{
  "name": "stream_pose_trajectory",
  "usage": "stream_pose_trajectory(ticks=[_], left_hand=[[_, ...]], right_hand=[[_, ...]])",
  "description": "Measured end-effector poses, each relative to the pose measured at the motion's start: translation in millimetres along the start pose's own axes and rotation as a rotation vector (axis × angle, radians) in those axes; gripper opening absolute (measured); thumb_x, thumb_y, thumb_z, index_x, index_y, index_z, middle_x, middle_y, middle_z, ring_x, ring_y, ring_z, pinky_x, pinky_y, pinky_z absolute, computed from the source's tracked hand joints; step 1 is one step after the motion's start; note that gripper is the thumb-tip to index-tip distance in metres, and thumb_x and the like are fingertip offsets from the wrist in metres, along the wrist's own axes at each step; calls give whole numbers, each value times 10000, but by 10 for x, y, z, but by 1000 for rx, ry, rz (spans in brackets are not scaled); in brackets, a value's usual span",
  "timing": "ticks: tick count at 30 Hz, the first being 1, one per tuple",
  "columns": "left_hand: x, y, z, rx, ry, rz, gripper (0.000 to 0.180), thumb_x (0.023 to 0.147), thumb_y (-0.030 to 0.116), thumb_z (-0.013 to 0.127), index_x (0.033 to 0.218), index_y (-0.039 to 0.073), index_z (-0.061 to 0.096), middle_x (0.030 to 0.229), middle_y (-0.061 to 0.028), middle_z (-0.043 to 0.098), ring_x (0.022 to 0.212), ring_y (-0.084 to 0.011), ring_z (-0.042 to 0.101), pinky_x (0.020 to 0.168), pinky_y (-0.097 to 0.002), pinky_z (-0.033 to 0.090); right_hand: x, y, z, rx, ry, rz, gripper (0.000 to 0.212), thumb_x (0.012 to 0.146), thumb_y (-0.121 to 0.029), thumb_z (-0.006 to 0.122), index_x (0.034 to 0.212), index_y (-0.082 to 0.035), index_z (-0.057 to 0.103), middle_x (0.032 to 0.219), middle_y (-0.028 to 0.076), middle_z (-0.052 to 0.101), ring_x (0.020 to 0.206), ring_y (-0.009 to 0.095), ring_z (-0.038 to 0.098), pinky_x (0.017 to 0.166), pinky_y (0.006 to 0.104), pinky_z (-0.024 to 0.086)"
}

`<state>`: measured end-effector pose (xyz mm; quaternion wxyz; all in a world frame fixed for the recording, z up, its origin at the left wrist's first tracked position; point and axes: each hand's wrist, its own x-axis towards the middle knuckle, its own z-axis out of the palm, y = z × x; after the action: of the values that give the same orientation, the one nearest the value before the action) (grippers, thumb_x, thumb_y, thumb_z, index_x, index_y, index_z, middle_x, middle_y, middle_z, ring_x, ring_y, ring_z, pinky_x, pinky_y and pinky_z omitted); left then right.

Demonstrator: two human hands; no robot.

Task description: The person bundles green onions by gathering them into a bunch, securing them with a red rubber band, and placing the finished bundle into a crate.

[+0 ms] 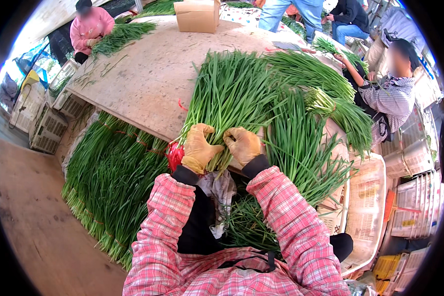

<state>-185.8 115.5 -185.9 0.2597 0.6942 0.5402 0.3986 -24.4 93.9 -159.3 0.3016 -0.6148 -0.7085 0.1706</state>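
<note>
Both of my hands wear tan work gloves at the near edge of the board table. My left hand [198, 148] is closed at the lower end of a loose heap of garlic chives [232, 89], its thumb toward the right. Just beside it, my right hand [243, 146] curls with thumb and fingers together on stalks of the same heap. Their fingertips are partly hidden among the stalks. The green leaves fan out away from me. A bunch of red plastic ties [175, 155] touches my left glove's outer side, and one thin red tie [182, 105] lies farther up.
More chives [301, 138] cover the table's right side, including a bundle [340, 116]. Below left stand many tied bundles [113, 182]. A cardboard box [197, 16] sits at the far edge. Plastic crates [365, 207] are at right. Co-workers handle chives at far left and right.
</note>
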Motion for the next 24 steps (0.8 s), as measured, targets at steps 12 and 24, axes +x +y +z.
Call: stream_pose_trajectory(ticks=[12, 24], left_hand=[[-13, -30, 5, -68, -4, -49, 511, 530, 149, 824, 931, 23, 533, 887, -104, 522, 840, -265, 524, 767, -356, 444], [24, -124, 132, -41, 3, 12, 481, 523, 84, 809, 905, 13, 525, 888, -91, 505, 831, -242, 508, 763, -342, 441]], right_hand=[[59, 83, 179, 2, 62, -248, 259, 799, -238, 587, 1021, -114, 633, 833, 124, 636, 746, 332, 630, 637, 438, 503], [117, 28, 44, -364, 75, -380, 86, 704, -150, 620, 721, -66, 614, 757, 126, 594, 687, 301, 628, 561, 403, 480]])
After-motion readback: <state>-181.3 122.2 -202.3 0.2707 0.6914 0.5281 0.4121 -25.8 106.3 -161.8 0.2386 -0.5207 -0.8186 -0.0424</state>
